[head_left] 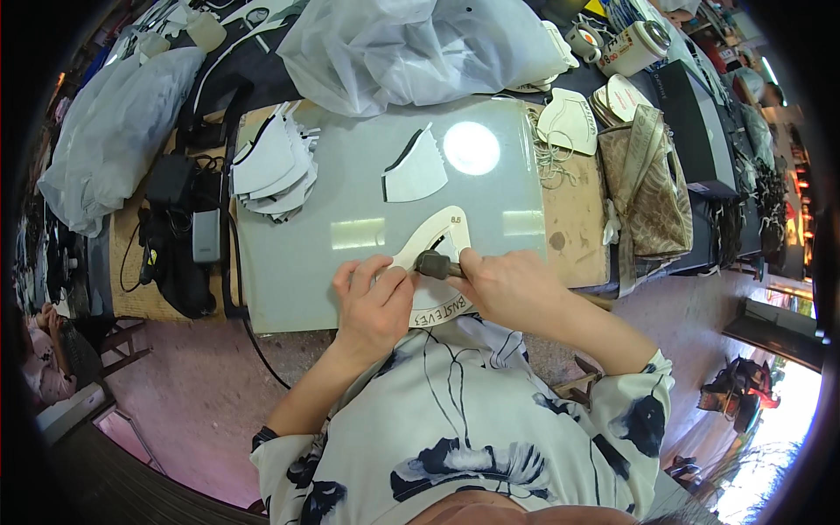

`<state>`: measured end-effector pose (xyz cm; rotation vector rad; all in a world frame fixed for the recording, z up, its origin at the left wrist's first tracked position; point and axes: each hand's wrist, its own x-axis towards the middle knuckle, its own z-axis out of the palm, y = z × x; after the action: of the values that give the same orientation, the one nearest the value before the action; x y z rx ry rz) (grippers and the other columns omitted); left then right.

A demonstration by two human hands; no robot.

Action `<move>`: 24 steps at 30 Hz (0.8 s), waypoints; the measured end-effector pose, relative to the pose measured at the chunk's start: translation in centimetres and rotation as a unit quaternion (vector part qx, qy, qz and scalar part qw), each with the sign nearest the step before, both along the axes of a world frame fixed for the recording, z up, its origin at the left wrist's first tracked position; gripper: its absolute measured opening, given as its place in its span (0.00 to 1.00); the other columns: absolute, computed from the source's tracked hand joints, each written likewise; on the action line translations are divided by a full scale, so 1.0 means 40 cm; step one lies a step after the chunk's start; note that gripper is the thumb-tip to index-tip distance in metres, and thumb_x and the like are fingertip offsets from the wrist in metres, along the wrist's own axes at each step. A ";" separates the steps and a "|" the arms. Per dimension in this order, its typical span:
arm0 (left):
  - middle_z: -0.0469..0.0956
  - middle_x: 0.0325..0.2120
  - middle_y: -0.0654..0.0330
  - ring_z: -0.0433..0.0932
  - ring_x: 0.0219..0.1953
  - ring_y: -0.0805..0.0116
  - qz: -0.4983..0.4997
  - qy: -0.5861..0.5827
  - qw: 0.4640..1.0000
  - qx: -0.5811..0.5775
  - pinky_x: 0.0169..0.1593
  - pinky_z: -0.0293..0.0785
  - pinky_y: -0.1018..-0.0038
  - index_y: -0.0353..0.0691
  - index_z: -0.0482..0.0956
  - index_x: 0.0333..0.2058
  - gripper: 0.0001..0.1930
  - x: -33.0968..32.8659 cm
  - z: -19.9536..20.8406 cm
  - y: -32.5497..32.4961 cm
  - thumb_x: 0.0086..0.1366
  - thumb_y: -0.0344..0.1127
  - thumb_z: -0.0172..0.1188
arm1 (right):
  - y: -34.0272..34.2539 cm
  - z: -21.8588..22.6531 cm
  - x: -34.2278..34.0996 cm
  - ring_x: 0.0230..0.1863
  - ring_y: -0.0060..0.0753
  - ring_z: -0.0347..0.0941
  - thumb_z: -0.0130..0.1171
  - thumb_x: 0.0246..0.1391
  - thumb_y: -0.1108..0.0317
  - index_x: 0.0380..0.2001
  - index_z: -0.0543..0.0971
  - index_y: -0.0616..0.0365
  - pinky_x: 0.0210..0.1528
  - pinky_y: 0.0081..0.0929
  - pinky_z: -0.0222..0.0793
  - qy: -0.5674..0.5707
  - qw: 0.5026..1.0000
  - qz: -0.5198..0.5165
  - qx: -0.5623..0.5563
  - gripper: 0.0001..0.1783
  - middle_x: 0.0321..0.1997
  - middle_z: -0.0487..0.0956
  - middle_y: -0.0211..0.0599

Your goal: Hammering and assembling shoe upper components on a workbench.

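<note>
At the near edge of the grey tabletop (289, 289), the left hand (374, 302) presses flat, fingers spread, on a cream curved pattern piece (437, 241), while the right hand (507, 287) is closed around a dark-handled cutting tool (435, 264) set against the piece's inner edge. The piece looks thin, light and fairly stiff, likely to slide unless pinned down near the cut. Farther back lie one cut white piece (416, 171) and a fanned stack of white pieces (269, 171); beyond them, crumpled clear plastic bags (411, 48).
</note>
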<state>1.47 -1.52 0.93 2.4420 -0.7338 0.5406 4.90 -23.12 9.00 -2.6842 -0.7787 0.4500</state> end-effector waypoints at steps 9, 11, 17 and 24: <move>0.77 0.34 0.67 0.75 0.44 0.65 0.017 0.043 0.998 -0.042 0.52 0.57 0.62 0.41 0.81 0.32 0.06 0.004 0.008 -0.003 0.53 0.29 0.65 | -0.001 -0.021 0.000 0.17 0.49 0.75 0.54 0.63 0.57 0.29 0.71 0.63 0.20 0.41 0.68 0.023 1.000 0.009 -0.012 0.18 0.15 0.76 0.43; 0.77 0.33 0.66 0.75 0.44 0.63 0.007 0.070 0.995 -0.065 0.52 0.58 0.62 0.41 0.82 0.33 0.08 0.005 0.010 0.013 0.51 0.28 0.65 | 0.000 -0.022 0.000 0.16 0.50 0.74 0.56 0.62 0.57 0.30 0.70 0.62 0.19 0.43 0.67 0.021 1.000 0.010 -0.006 0.18 0.14 0.75 0.42; 0.76 0.34 0.67 0.74 0.45 0.63 -0.045 0.038 0.998 -0.020 0.53 0.58 0.60 0.42 0.82 0.34 0.09 0.011 0.017 0.032 0.51 0.28 0.65 | -0.002 -0.014 -0.003 0.19 0.49 0.76 0.53 0.64 0.57 0.29 0.71 0.63 0.22 0.42 0.70 0.024 0.999 0.005 -0.024 0.19 0.16 0.77 0.44; 0.76 0.35 0.68 0.74 0.47 0.66 -0.046 0.017 0.999 0.017 0.55 0.56 0.58 0.42 0.83 0.33 0.06 0.007 0.015 0.033 0.54 0.30 0.65 | 0.002 -0.005 0.000 0.18 0.49 0.75 0.53 0.64 0.57 0.29 0.70 0.62 0.21 0.41 0.68 0.023 1.000 0.012 -0.004 0.18 0.15 0.76 0.43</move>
<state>1.73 -0.19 1.53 2.4281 -0.8429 0.4538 4.92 -23.05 8.79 -2.6638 -0.7986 0.5203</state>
